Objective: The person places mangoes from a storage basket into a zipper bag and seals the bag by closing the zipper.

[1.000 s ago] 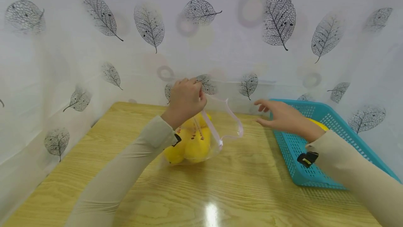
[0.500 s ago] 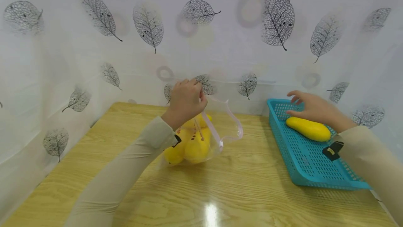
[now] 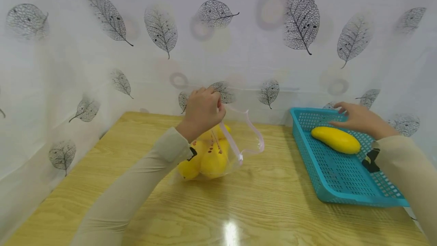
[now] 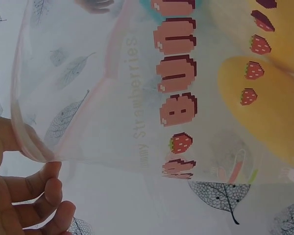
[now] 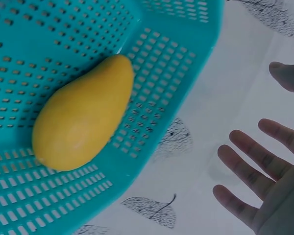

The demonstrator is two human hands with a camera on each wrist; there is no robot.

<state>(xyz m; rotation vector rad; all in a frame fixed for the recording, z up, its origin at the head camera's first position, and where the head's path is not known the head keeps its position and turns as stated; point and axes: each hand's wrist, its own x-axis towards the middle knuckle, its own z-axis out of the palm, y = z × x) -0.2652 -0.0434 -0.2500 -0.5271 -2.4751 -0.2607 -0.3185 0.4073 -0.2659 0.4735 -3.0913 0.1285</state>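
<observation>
My left hand [image 3: 203, 111] pinches the top edge of a clear zip bag [image 4: 108, 132] between thumb and fingers. The bag stands on the table with its pink-edged mouth gaping toward the right. Several yellow fruits [image 3: 213, 159] fill its lower part, behind printed strawberries and pink lettering. Over the back of a teal plastic basket [image 3: 319, 177], my right hand [image 3: 363, 119] hovers with fingers spread and nothing in them. One yellow mango [image 3: 336, 140] lies in the basket, below and left of that hand. In the right wrist view the mango [image 5: 83, 115] lies near a basket corner.
A wooden table [image 3: 266, 208] carries the bag and the basket, with bare wood between them. Behind hangs a whitish curtain [image 3: 225, 60] printed with grey leaves, which closes off the back and left sides.
My right hand has moved from beside the bag to the right, over the basket, uncovering the mango there. The left hand and the bag have stayed in place.
</observation>
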